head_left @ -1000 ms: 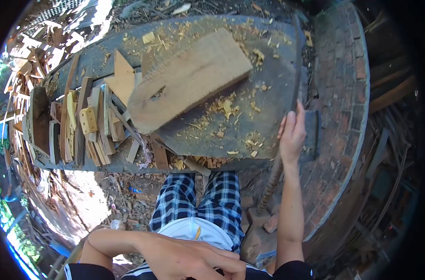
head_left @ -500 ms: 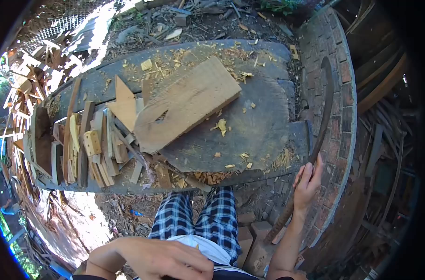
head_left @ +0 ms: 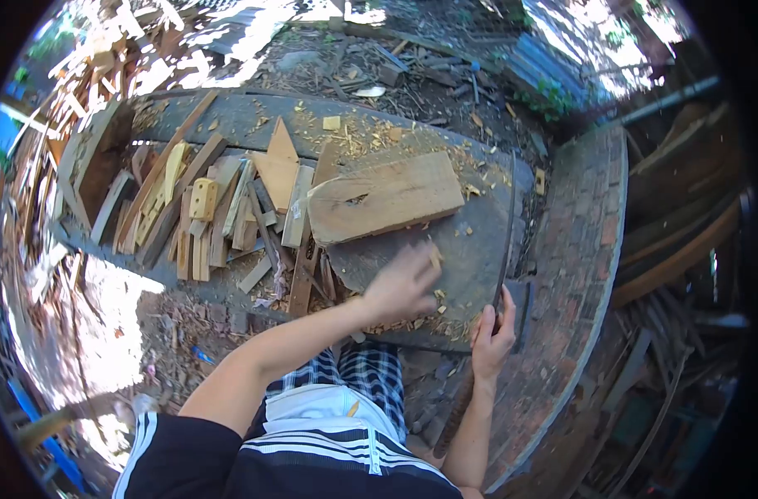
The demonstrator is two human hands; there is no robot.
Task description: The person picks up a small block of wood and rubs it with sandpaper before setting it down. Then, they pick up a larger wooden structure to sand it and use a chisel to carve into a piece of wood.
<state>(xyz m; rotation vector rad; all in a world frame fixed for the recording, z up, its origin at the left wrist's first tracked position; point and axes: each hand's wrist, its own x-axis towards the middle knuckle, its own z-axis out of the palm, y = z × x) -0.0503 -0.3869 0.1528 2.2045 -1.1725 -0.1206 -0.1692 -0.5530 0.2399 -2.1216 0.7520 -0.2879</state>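
My left hand (head_left: 405,283) is low over the front of the weathered plank table (head_left: 478,233), just below a thick wooden block (head_left: 387,195). Motion blurs its fingers, but they look spread. Small pale wood chips lie around it. My right hand (head_left: 493,337), at the table's right end, is closed around a long, dark, slightly curved blade-like tool (head_left: 508,220). The tool stands up past the table, and its ribbed lower part (head_left: 455,416) runs down beside my forearm. The block lies flat, with one rounded end and a dark knot hole.
Many wood offcuts (head_left: 187,216) crowd the table's left half, among them a small block with holes (head_left: 202,200) and a pointed board (head_left: 276,166). A low brick wall (head_left: 578,224) curves along the right. Scrap wood covers the ground behind the table.
My left hand has moved from near my waist forward over the table. My right hand still holds the tool, now more upright and nearer the table. The view has shifted and turned.
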